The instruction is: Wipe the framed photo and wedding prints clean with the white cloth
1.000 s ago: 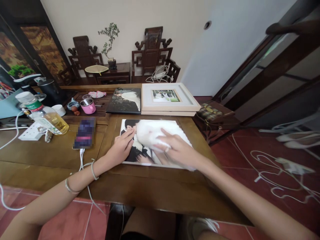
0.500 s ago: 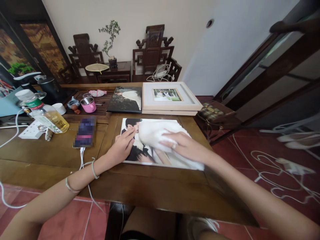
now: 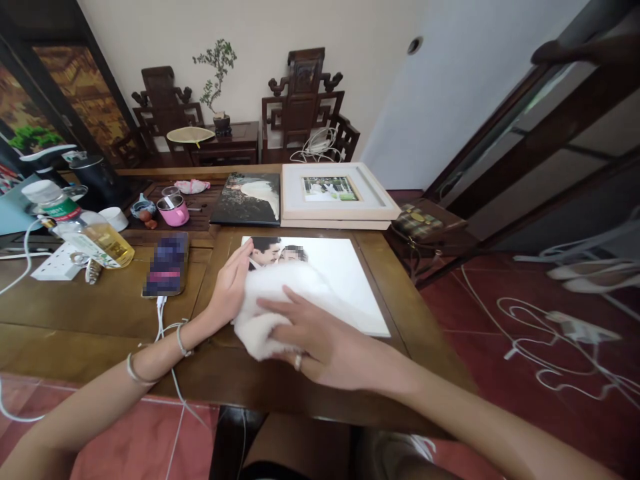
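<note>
On the wooden table lies a photo panel (image 3: 357, 280) printed with a couple on a white ground. My left hand (image 3: 230, 287) rests along its left edge, fingers stretched out and holding nothing. A fluffy white cloth (image 3: 280, 293) is bunched under my right hand (image 3: 315, 333), whose fingers press it onto the lower left part of the panel. The cloth hangs over the panel's near edge and hides much of the picture.
Behind the panel lie a dark photo panel (image 3: 247, 200) and a pale-framed picture (image 3: 333, 190). To the left are a phone (image 3: 167, 263) on a cable, a bottle (image 3: 85, 227), a pink cup (image 3: 173, 211) and a power strip (image 3: 57, 261). A checked bag (image 3: 420, 223) sits at right.
My right hand has swept the cloth from the panel's upper middle toward its lower left. My left hand has shifted off the picture to its left edge.
</note>
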The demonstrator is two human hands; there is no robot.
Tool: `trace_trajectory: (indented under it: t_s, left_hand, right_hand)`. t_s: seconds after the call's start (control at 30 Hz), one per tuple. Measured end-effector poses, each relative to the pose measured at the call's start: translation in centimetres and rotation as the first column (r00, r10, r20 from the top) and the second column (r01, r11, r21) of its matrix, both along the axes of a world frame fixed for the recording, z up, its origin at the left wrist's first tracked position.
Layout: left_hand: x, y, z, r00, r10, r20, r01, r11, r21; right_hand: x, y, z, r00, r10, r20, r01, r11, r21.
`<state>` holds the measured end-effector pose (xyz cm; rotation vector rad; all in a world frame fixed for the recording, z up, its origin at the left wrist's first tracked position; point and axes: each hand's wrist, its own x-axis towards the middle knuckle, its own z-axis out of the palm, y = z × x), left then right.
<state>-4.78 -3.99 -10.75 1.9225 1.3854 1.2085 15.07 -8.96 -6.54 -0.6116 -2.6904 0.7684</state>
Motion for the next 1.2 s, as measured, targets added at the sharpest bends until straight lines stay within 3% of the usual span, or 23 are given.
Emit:
trace_trajectory:
  t_s: [0.07, 0.13, 0.23, 0.33, 0.43, 0.53, 0.73, 0.87, 1.0, 1.1, 1.2]
  left_hand:
    - [0.1, -0.1, -0.1, 0.999, -0.024, -0.047, 0.025, 1.0, 0.016]
    - [0.1, -0.2, -0.2, 0.988, -0.07, -0.136, 0.076, 0.996, 0.043]
    - [0.2, -0.3, -0.7, 0.939, -0.148, -0.309, 0.175, 0.983, 0.063]
    - [0.1, -0.4, -1.2, 0.889, -0.175, -0.424, 0.216, 0.975, 0.051]
    - [0.1, -0.4, -1.4, 0.871, -0.17, -0.461, 0.218, 0.974, 0.052]
    - [0.0, -0.4, -1.6, 0.869, -0.165, -0.466, 0.219, 0.974, 0.064]
    - [0.0, -0.2, -1.9, 0.883, -0.17, -0.438, 0.233, 0.968, 0.094]
    - [-0.1, -0.2, -2.0, 0.881, -0.165, -0.443, 0.228, 0.969, 0.092]
    - [-0.2, -0.1, -2.2, 0.882, -0.173, -0.439, 0.235, 0.968, 0.091]
    - [-0.3, -0.1, -2.3, 0.881, -0.177, -0.438, 0.236, 0.968, 0.084]
    - [-0.2, -0.2, -2.2, 0.877, -0.176, -0.447, 0.234, 0.969, 0.077]
  right_hand:
    - [1.1, -0.9, 1.0, 0.999, 0.033, 0.013, -0.032, 0.999, -0.043]
    - [2.6, -1.1, 1.5, 0.998, -0.025, 0.052, 0.028, 0.997, -0.068]
    - [5.0, 0.1, 1.1, 0.97, -0.216, 0.108, 0.226, 0.97, -0.087]
    - [6.6, 2.7, -0.1, 0.916, -0.398, 0.051, 0.401, 0.911, -0.092]
    - [6.3, 5.8, -0.9, 0.835, -0.541, -0.094, 0.522, 0.835, -0.172]
    - [4.0, 8.5, -1.1, 0.748, -0.628, -0.213, 0.549, 0.767, -0.333]
    - [-2.1, 11.8, -0.8, 0.814, -0.552, -0.18, 0.421, 0.775, -0.472]
    - [-3.2, 12.2, -0.7, 0.849, -0.505, -0.155, 0.388, 0.796, -0.465]
    - [-1.1, 11.7, -0.8, 0.863, -0.48, -0.156, 0.382, 0.823, -0.42]
    - [2.2, 11.4, -1.0, 0.848, -0.5, -0.176, 0.428, 0.841, -0.33]
    - [5.8, 11.3, -1.3, 0.813, -0.558, -0.166, 0.515, 0.822, -0.242]
